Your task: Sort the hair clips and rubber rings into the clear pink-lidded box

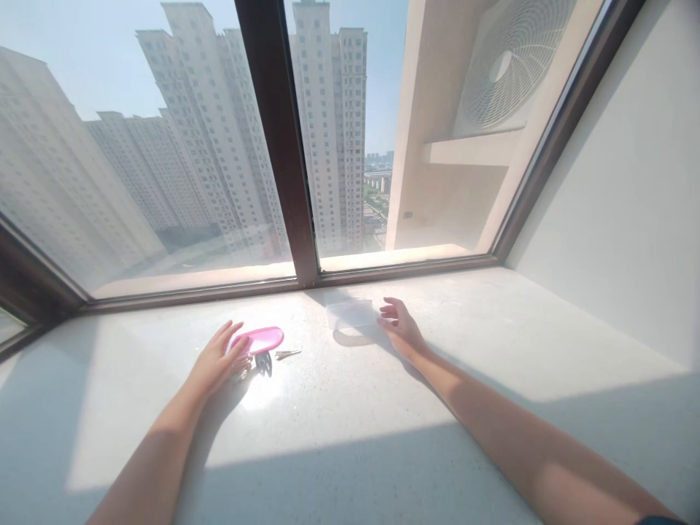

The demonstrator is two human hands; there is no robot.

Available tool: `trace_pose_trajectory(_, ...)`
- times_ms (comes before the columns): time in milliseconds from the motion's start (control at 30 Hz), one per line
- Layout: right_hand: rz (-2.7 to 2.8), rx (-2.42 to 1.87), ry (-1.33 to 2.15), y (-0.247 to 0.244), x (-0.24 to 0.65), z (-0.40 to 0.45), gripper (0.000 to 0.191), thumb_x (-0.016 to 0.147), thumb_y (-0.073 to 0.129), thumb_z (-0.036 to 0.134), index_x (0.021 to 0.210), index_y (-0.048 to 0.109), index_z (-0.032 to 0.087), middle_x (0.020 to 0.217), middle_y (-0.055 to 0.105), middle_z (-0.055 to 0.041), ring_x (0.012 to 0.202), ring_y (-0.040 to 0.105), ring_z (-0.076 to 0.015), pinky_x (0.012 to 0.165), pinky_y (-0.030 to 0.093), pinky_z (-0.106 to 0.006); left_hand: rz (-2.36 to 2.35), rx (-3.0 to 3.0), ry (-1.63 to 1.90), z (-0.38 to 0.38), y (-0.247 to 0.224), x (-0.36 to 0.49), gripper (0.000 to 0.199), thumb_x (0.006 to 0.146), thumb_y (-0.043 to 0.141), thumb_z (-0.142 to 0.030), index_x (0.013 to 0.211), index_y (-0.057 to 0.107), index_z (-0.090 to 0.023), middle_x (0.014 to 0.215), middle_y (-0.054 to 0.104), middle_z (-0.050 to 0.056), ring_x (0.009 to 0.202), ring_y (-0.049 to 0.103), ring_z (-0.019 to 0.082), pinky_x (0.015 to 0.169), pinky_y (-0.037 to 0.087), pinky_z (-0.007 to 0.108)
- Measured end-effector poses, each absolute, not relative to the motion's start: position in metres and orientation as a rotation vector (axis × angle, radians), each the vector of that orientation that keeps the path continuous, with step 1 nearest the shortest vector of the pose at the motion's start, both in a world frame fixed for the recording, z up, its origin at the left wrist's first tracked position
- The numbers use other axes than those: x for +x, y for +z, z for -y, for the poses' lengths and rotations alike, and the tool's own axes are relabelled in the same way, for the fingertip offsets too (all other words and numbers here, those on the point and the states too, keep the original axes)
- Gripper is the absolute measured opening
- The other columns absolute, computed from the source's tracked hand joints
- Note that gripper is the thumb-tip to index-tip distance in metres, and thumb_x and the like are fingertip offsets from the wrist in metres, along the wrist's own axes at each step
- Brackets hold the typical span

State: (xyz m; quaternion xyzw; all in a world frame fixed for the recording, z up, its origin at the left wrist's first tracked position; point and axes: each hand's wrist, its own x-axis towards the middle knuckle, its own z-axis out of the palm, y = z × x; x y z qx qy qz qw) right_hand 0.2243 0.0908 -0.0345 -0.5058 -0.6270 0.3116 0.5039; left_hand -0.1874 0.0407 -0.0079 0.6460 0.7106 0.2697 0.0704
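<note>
My left hand (219,357) rests at the left end of a shallow pink oval tray (265,340), its fingers apart and the thumb overlapping the rim. Just below the tray lie dark clips (264,363), and a slim pale clip (287,354) lies to their right. Several small light-coloured pieces (241,367) are partly hidden beside my left hand; I cannot make out their kind. A clear plastic box (350,313) stands farther right on the sill. Close to its right side is my right hand (403,332), open with loosely bent fingers and nothing visible in them.
The pale windowsill (328,408) is crossed by bright sun and shadow. Behind it, a brown window frame (281,146) borders the glass. A white wall (617,219) closes off the right side. Outside are tall buildings and an air-conditioner unit (514,65).
</note>
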Motion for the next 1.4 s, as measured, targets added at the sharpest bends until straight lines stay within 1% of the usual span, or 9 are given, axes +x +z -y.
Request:
trace_pose_trajectory(167,1.518,-1.231,0.742,-0.038,0.228,-0.094,0.047,0.078,0.059,0.031,0.122,0.045,0.023,0.11,0.059,-0.0092,0.099,0.06,-0.0228,0.079,0.049,-0.037,-2.129,1.975,0.691,-0.042,-0.017,-0.161,0.056,0.087,0.047,-0.053,0.136,0.051,-0.027,0.149,0.041,0.011,0.14,0.028,0.036,0.109,0.024,0.06)
trace_pose_trajectory(267,1.5,-1.224,0.741,-0.04,0.23,-0.095,0.047,0.077,0.059,0.03,0.121,0.046,0.022,0.109,0.059,-0.0093,0.098,0.06,-0.0231,0.076,0.049,-0.037,-2.027,2.097,0.54,-0.042,-0.015,-0.144,0.063,0.087,0.043,-0.057,0.141,0.044,-0.025,0.155,0.029,0.01,0.142,0.022,0.033,0.111,0.024,0.053)
trace_pose_trajectory(433,1.512,-1.233,0.741,-0.04,0.23,-0.096,0.046,0.077,0.059,0.029,0.12,0.047,0.022,0.109,0.059,-0.0088,0.097,0.06,-0.0229,0.075,0.049,-0.036,-2.01,2.158,0.486,-0.038,-0.014,-0.132,0.061,0.087,0.042,-0.059,0.134,0.053,-0.023,0.151,0.037,0.013,0.141,0.027,0.035,0.11,0.028,0.052)
trace_pose_trajectory(800,1.53,-1.223,0.68,-0.033,0.23,-0.091,0.038,0.076,0.059,0.025,0.113,0.052,0.02,0.107,0.062,-0.0098,0.093,0.061,-0.023,0.075,0.049,-0.036,-1.556,2.335,0.467,-0.025,-0.009,-0.091,0.055,0.087,0.048,-0.056,0.134,0.054,-0.028,0.152,0.035,0.01,0.142,0.023,0.034,0.112,0.025,0.055)
trace_pose_trajectory(900,1.572,-1.134,0.558,-0.03,0.228,-0.087,0.033,0.078,0.059,0.023,0.11,0.055,0.021,0.105,0.062,-0.0095,0.091,0.061,-0.0231,0.075,0.049,-0.037,-1.476,2.362,0.47,-0.02,-0.005,-0.082,0.053,0.087,0.052,-0.052,0.133,0.054,-0.026,0.151,0.037,0.011,0.141,0.025,0.034,0.112,0.026,0.054)
trace_pose_trajectory(1033,1.697,-0.95,0.401,-0.023,0.222,-0.074,0.026,0.08,0.057,0.02,0.106,0.057,0.023,0.099,0.062,-0.0068,0.089,0.06,-0.0222,0.077,0.048,-0.038,-1.392,2.397,0.515,-0.011,-0.002,-0.06,0.044,0.088,0.055,-0.041,0.128,0.058,-0.021,0.146,0.044,0.014,0.138,0.035,0.031,0.111,0.033,0.047)
trace_pose_trajectory(1167,1.991,-0.757,0.485,-0.012,0.212,-0.055,0.02,0.08,0.059,0.018,0.1,0.06,0.021,0.09,0.063,-0.0056,0.082,0.059,-0.0205,0.075,0.049,-0.036,-1.319,2.482,0.611,-0.007,-0.004,-0.035,0.043,0.086,0.059,-0.033,0.127,0.056,-0.02,0.141,0.048,0.015,0.129,0.046,0.028,0.107,0.038,0.042)
trace_pose_trajectory(1300,2.37,-0.567,0.605,-0.007,0.201,-0.042,0.033,0.074,0.071,0.022,0.106,0.064,0.019,0.108,0.062,-0.009,0.099,0.057,-0.0234,0.089,0.046,-0.039,-1.246,2.592,0.596,-0.007,0.001,-0.021,0.046,0.085,0.06,-0.035,0.128,0.054,-0.02,0.133,0.055,0.013,0.12,0.052,0.027,0.101,0.042,0.04)
trace_pose_trajectory(1400,2.442,-0.57,0.579,-0.01,0.199,-0.042,0.025,0.075,0.071,0.019,0.1,0.067,0.02,0.108,0.064,-0.008,0.102,0.057,-0.0235,0.09,0.044,-0.039,-1.364,2.616,0.529,-0.009,0.009,-0.028,0.041,0.085,0.057,-0.045,0.121,0.06,-0.023,0.131,0.059,0.007,0.119,0.053,0.024,0.103,0.04,0.035)
